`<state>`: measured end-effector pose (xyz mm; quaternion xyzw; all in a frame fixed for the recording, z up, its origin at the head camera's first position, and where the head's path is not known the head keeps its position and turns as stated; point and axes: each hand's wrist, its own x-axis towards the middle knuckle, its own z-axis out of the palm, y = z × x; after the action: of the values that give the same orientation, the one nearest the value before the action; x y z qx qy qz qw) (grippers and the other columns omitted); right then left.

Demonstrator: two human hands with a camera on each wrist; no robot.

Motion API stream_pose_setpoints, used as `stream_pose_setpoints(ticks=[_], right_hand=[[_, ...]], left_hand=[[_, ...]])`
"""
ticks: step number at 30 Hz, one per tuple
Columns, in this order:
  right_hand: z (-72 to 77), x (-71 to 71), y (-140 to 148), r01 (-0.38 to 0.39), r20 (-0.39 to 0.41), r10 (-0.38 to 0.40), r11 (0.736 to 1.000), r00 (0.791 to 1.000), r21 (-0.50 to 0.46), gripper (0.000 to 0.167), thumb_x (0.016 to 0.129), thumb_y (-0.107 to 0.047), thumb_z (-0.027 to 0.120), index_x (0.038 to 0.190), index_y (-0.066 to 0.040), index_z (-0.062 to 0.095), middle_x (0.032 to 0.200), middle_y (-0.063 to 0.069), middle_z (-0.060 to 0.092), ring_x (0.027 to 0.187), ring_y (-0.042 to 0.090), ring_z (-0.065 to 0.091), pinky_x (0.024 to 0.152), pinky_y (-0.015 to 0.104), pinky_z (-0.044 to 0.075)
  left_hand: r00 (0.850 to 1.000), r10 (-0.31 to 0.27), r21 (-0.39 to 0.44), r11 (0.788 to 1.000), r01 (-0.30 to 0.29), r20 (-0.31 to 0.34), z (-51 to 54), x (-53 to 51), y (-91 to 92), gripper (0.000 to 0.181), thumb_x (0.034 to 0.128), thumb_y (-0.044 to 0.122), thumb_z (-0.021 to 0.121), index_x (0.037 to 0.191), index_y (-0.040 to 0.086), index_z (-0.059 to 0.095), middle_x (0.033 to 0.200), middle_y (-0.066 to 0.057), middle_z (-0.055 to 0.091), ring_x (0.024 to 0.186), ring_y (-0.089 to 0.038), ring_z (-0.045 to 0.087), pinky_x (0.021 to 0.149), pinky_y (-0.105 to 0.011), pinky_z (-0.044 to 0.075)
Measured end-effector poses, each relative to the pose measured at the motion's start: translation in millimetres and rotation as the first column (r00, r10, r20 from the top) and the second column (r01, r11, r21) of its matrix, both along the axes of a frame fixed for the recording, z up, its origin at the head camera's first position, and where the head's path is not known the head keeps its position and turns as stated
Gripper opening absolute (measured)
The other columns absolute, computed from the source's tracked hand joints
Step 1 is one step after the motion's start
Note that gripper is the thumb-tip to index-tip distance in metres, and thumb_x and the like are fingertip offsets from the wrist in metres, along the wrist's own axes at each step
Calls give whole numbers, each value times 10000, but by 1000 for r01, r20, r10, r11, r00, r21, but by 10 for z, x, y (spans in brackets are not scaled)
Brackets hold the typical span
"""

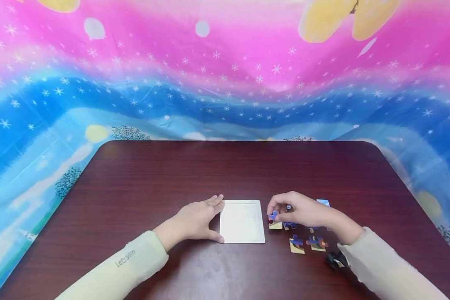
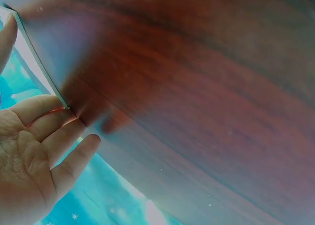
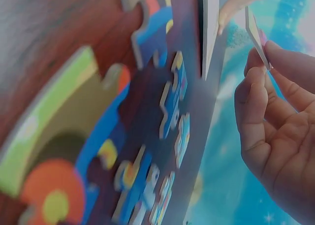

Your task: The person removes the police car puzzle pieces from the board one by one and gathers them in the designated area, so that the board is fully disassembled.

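A shallow white square puzzle tray (image 1: 241,221) lies flat on the table. My left hand (image 1: 200,218) rests along its left edge, thumb and fingers spread; in the left wrist view the extended fingers of that hand (image 2: 54,141) touch the edge of the tray (image 2: 37,60). To the right of the tray, my right hand (image 1: 297,208) pinches a jigsaw piece (image 3: 256,38) between thumb and fingers, raised off the table. Several blue and yellow jigsaw pieces (image 1: 297,245) lie beneath and around this hand, some partly hidden by it.
The brown wooden table (image 1: 153,171) reaches back to a pink and blue patterned cloth (image 1: 225,79). A small black object (image 1: 337,261) is beside the right sleeve. Another loose piece (image 1: 323,202) lies behind the right wrist.
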<state>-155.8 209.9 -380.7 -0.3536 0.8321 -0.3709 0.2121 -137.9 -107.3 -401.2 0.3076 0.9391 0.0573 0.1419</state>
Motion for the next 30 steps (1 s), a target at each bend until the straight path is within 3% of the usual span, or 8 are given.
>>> stream_pose_setpoints(ticks=[11,20,30], right_hand=[[-19,96,329,60,11,-60,996,998,-58,87,949,-162,668,1032,-135,672,870,-22,685,730,124,591,635,238,497],[1,177,558,86,-23,-89,992,996,-88,91,953,-115,654,1044,-121,660,926,-8,693,765,110,619,649,245,508],[-6,264,783,133,-45,-139,985,989,-111,143,946,-44,641,1055,-134,660,884,-20,675,726,114,591,562,247,459]], left_hand=[[1000,0,7,1000,0,-6,-8,4,0,1018,743,654,749,1498,50,431,1613,-89,329,1490,-207,339,1141,-420,400],[1000,6,13,1000,-6,2,-11,2,-3,1018,743,647,755,1499,49,429,1616,-85,324,1493,-208,334,1145,-426,395],[1000,-12,18,1000,12,-10,-19,0,-10,1027,743,656,749,1495,34,431,1610,-102,329,1489,-221,340,1153,-417,385]])
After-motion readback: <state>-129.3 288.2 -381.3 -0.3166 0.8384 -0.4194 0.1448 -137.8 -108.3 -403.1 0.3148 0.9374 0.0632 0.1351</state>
